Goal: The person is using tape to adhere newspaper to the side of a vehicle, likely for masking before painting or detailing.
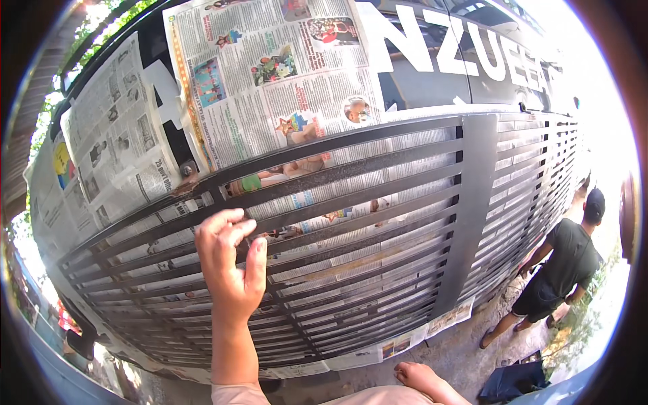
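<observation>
My left hand [228,263] is raised before a dark metal slatted panel [476,212], close to its upper bars. Its fingers are bent and parted from the thumb, and no held thing can be made out. Sheets of newspaper [324,81] cover the dark vehicle body [420,86] above the top bar, and more paper shows behind the slats. Low at the bottom edge is my right hand [417,377], its fingers curled; whether it holds anything cannot be seen. A brownish, rust-like patch [186,186] marks the top bar, up and left of my left hand.
To the right, a person [567,258] in dark clothes and a cap stands beside the panel, back towards me. A black bag-like object [514,380] lies on the rough ground [455,349]. Large white lettering [481,53] runs along the vehicle. Newspaper edges [400,347] stick out below the slats.
</observation>
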Action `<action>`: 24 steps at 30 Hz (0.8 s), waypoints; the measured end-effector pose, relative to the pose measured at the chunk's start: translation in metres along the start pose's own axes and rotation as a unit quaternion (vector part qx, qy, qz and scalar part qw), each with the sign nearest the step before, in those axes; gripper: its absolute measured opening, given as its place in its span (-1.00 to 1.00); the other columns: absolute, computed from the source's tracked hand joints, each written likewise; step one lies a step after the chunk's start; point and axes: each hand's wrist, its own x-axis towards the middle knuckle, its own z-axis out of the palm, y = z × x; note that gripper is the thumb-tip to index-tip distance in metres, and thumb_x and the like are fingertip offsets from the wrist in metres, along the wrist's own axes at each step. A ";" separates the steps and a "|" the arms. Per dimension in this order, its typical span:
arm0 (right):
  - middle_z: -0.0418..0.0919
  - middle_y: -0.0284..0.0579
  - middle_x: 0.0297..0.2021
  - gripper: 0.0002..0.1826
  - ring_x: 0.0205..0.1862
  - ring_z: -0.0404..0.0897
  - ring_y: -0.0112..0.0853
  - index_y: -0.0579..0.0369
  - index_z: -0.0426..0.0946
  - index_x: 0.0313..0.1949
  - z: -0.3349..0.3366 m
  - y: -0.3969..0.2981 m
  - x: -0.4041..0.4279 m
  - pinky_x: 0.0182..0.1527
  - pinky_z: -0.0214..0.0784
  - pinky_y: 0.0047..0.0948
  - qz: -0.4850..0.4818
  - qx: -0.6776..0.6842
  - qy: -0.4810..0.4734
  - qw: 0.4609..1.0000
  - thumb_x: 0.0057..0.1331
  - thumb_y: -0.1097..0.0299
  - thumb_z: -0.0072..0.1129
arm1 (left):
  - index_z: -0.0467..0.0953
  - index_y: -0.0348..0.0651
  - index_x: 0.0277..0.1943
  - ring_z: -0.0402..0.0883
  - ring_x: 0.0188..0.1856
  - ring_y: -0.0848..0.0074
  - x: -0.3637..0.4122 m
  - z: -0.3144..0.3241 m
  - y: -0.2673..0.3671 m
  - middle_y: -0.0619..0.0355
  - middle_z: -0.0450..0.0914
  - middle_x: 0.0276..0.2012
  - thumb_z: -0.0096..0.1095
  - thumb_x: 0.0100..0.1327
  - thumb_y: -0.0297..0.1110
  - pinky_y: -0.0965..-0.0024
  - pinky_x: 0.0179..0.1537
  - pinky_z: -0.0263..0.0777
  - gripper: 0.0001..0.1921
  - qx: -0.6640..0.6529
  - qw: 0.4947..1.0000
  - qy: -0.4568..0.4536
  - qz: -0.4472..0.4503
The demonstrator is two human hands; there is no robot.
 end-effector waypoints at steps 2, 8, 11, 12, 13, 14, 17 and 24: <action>0.70 0.08 0.00 -0.68 0.02 0.68 0.04 -0.02 0.60 0.06 0.002 0.008 -0.002 0.06 0.54 0.00 -0.004 -0.009 -0.008 1.000 0.44 0.12 0.11 | 0.57 -0.23 -0.06 0.55 0.02 0.16 0.015 0.002 0.002 -0.02 0.58 0.00 0.35 0.27 -0.48 0.14 0.08 0.45 -0.80 -0.002 1.000 0.015 -0.005; 0.65 0.16 0.08 -0.52 0.10 0.65 0.08 0.06 0.45 0.29 -0.025 -0.016 -0.005 0.17 0.51 -0.03 -0.042 0.091 0.033 0.994 0.40 0.29 0.13 | 0.62 -0.15 -0.10 0.64 -0.13 0.23 -0.014 0.025 0.057 0.06 0.66 -0.15 0.38 0.29 -0.42 0.24 -0.07 0.53 -0.85 -0.168 0.978 -0.122 0.028; 0.62 0.21 0.12 -0.38 0.16 0.63 0.06 0.09 0.33 0.40 -0.043 -0.036 -0.010 0.19 0.51 -0.08 -0.025 0.198 0.075 0.977 0.36 0.36 0.19 | 0.67 -0.16 -0.10 0.67 -0.09 0.19 -0.098 0.061 0.103 0.08 0.66 -0.15 0.46 0.28 -0.32 0.17 -0.04 0.57 -0.81 -0.296 0.912 -0.275 -0.074; 0.63 0.22 0.12 -0.36 0.16 0.64 0.05 0.08 0.31 0.42 -0.042 -0.036 -0.010 0.19 0.52 -0.10 -0.035 0.198 0.082 0.976 0.35 0.38 0.20 | 0.67 -0.19 -0.10 0.68 -0.08 0.17 -0.138 0.077 0.119 0.05 0.67 -0.15 0.42 0.32 -0.30 0.18 -0.03 0.57 -0.81 -0.322 0.877 -0.334 -0.124; 0.64 0.23 0.11 -0.33 0.16 0.65 0.04 0.07 0.29 0.44 -0.042 -0.036 -0.009 0.18 0.52 -0.12 -0.049 0.200 0.087 0.975 0.34 0.39 0.22 | 0.66 -0.22 -0.08 0.68 -0.08 0.16 -0.173 0.083 0.135 0.03 0.67 -0.14 0.37 0.36 -0.29 0.19 -0.02 0.57 -0.80 -0.326 0.849 -0.387 -0.153; 0.68 0.20 0.03 -0.37 0.07 0.68 0.06 0.05 0.33 0.41 -0.044 -0.034 -0.009 0.12 0.55 -0.09 -0.035 0.180 0.061 0.981 0.36 0.34 0.20 | 0.66 -0.22 -0.07 0.68 -0.08 0.14 -0.216 0.090 0.152 0.02 0.67 -0.13 0.34 0.39 -0.26 0.19 -0.03 0.57 -0.78 -0.341 0.817 -0.410 -0.220; 0.71 0.17 -0.06 -0.46 -0.05 0.71 0.09 0.04 0.43 0.31 -0.045 -0.034 -0.013 0.02 0.56 -0.07 -0.035 0.120 0.044 0.991 0.37 0.22 0.20 | 0.67 -0.17 -0.06 0.69 -0.07 0.09 -0.276 0.084 0.181 0.04 0.68 -0.10 0.28 0.43 -0.22 0.15 -0.06 0.57 -0.79 -0.408 0.715 -0.470 -0.317; 0.69 0.07 0.00 -0.64 0.08 0.66 -0.01 0.02 0.62 0.13 -0.013 0.008 0.015 0.16 0.48 -0.09 -0.025 0.176 -0.040 0.983 0.36 0.34 0.11 | 0.66 -0.20 -0.13 0.68 -0.04 0.14 -0.298 0.077 0.144 0.00 0.67 -0.11 0.35 0.37 -0.32 0.15 -0.04 0.57 -0.85 -0.319 0.780 -0.448 -0.299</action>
